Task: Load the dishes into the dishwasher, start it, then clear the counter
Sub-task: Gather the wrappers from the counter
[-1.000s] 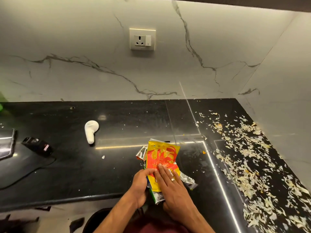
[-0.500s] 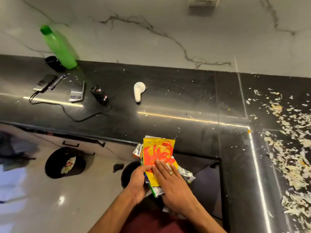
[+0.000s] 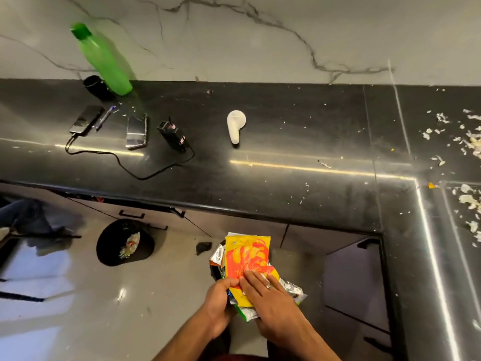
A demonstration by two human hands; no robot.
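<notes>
Below the black counter point(image 3: 260, 194), yellow packet stack point(image 3: 247, 259) lengthwise away, left hand point(image 3: 221, 300) gripping, right hand point(image 3: 270, 300) flat atop.

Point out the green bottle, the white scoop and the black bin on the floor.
green bottle point(image 3: 109, 61), head view, middle of its body.
white scoop point(image 3: 235, 123), head view, where cup meets handle.
black bin point(image 3: 109, 246), head view, left inner wall.
</notes>
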